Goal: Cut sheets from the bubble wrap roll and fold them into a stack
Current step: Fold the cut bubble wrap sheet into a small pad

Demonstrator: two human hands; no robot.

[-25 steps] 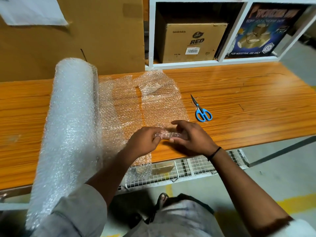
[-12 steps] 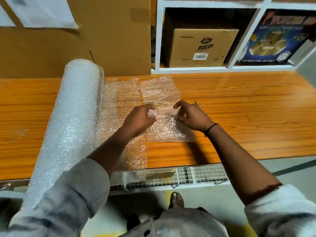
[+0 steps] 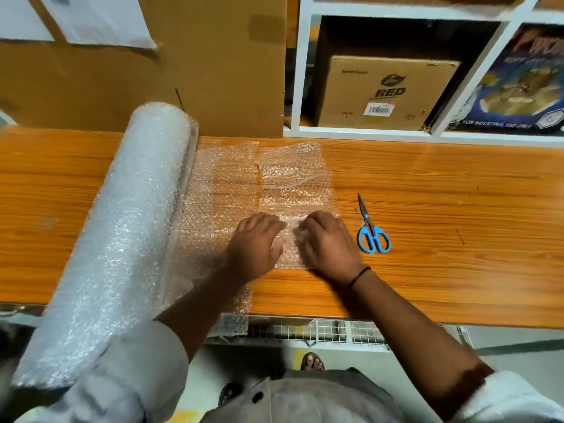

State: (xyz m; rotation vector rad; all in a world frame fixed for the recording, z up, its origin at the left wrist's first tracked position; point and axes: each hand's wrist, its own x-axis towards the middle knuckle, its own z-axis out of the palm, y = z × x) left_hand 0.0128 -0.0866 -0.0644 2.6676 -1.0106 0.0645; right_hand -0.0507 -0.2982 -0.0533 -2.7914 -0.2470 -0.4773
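A thick bubble wrap roll [image 3: 122, 227] lies on the left of the wooden table [image 3: 442, 209], its unrolled end spread flat to the right. On that spread lies a cut bubble wrap sheet [image 3: 296, 181], folded over on itself. My left hand [image 3: 254, 244] and my right hand [image 3: 328, 241] lie palm down side by side on the near part of the sheet, pressing it flat, fingers pointing away from me. Blue-handled scissors [image 3: 370, 230] rest on the table just right of my right hand.
A large cardboard panel [image 3: 213, 71] stands against the back behind the roll. White shelving [image 3: 366, 132] at the back right holds a brown carton [image 3: 381, 93] and a printed box [image 3: 518, 87]. A wire mesh tray [image 3: 320, 331] hangs under the table's front edge.
Both hands lifted the near edge of the sheet, carried it away from me, folded it over, then came down flat on the folded sheet. The scissors came back into sight.
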